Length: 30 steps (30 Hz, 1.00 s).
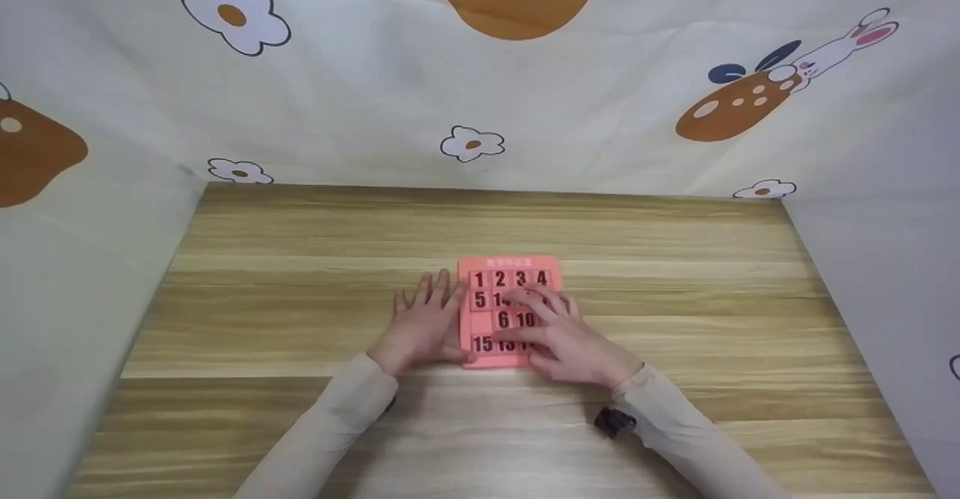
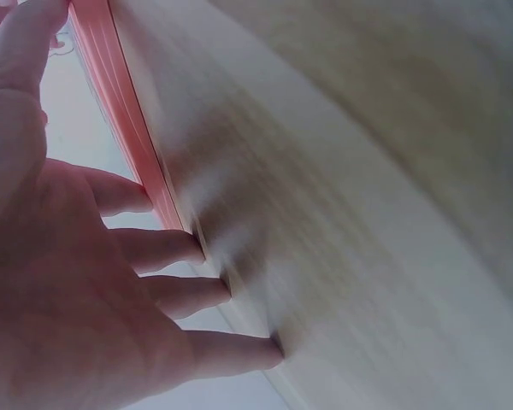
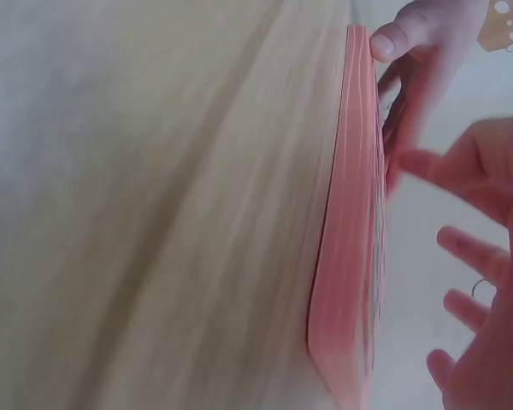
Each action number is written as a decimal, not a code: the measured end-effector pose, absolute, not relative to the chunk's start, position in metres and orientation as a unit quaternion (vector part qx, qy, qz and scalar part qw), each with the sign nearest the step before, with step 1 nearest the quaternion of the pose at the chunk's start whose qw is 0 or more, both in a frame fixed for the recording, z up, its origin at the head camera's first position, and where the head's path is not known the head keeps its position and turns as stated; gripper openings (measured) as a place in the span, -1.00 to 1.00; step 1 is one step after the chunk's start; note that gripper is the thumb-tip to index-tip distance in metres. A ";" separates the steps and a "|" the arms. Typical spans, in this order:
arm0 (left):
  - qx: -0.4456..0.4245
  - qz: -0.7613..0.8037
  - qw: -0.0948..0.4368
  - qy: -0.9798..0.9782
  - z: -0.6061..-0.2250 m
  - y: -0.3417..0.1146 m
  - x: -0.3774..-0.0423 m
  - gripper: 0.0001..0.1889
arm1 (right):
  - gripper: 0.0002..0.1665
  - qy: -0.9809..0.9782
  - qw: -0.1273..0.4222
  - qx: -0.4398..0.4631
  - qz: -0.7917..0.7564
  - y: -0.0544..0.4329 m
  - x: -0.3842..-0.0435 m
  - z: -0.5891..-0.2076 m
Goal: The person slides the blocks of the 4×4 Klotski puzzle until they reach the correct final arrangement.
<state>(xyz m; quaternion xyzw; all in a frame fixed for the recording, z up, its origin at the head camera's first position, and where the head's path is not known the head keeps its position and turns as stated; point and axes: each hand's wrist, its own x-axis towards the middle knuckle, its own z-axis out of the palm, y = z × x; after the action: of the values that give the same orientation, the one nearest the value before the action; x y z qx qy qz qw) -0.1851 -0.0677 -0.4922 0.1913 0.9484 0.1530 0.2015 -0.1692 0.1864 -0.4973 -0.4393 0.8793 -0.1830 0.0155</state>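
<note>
A pink number slide puzzle point(image 1: 510, 262) lies flat on the table, its tiles carrying black numerals. The top row reads 1, 2, 3, 4; a bare slot point(image 1: 481, 324) shows at the left of the third row, beside the 6 tile point(image 1: 503, 320). My left hand point(image 1: 424, 326) lies along the puzzle's left side, thumb at the lower left corner. In the left wrist view its fingers point(image 2: 179, 296) are spread and fairly straight, tips on the table and by the pink edge. Over the right-hand tiles, my right hand point(image 1: 581, 345) spreads its fingers, covering several numerals.
The wood-grain table point(image 1: 300, 259) extends around the puzzle on all sides. A pale cloth point(image 1: 352, 79) printed with flowers, orange shapes and a rabbit hangs behind it and along both sides. A dark object point(image 1: 615, 422) sits at the right wrist, under the sleeve.
</note>
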 end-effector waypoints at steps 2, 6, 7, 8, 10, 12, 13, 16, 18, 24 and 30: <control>0.193 0.152 0.202 0.948 -0.492 -0.068 -0.185 0.22 | -0.47 0.874 0.025 -0.453 -0.174 0.183 -0.168 -0.497; 0.196 0.149 0.201 0.948 -0.493 -0.068 -0.185 0.22 | -0.45 0.888 0.029 -0.434 -0.149 0.177 -0.167 -0.496; 0.195 0.148 0.202 0.948 -0.493 -0.068 -0.185 0.22 | -0.44 0.894 0.028 -0.424 -0.141 0.176 -0.167 -0.496; 0.196 0.148 0.201 0.948 -0.493 -0.068 -0.185 0.22 | -0.44 0.899 0.027 -0.415 -0.136 0.175 -0.168 -0.496; 0.197 0.151 0.201 0.948 -0.493 -0.069 -0.185 0.22 | -0.44 0.906 0.026 -0.404 -0.126 0.174 -0.169 -0.495; 0.197 0.151 0.203 0.947 -0.493 -0.069 -0.185 0.22 | -0.44 0.907 0.028 -0.400 -0.129 0.175 -0.169 -0.495; 0.198 0.151 0.203 0.947 -0.493 -0.069 -0.185 0.22 | -0.45 0.906 0.027 -0.400 -0.134 0.176 -0.170 -0.495; 0.198 0.153 0.205 0.946 -0.492 -0.069 -0.185 0.22 | -0.48 0.905 0.018 -0.393 -0.162 0.180 -0.171 -0.494; 0.197 0.152 0.204 0.947 -0.492 -0.070 -0.185 0.23 | -0.49 0.905 0.013 -0.386 -0.179 0.184 -0.172 -0.493; 0.194 0.154 0.205 0.947 -0.492 -0.071 -0.185 0.23 | -0.45 0.904 0.027 -0.390 -0.174 0.183 -0.171 -0.494; 0.198 0.160 0.200 0.946 -0.491 -0.070 -0.184 0.22 | -0.36 0.904 0.046 -0.399 -0.145 0.173 -0.172 -0.495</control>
<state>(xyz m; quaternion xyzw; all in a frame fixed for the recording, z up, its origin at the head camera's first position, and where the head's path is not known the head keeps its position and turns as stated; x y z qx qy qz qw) -0.1841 -0.0698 -0.4905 0.1977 0.9463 0.1599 0.1996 -0.1725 0.1734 -0.4954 -0.3994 0.9041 -0.1447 0.0462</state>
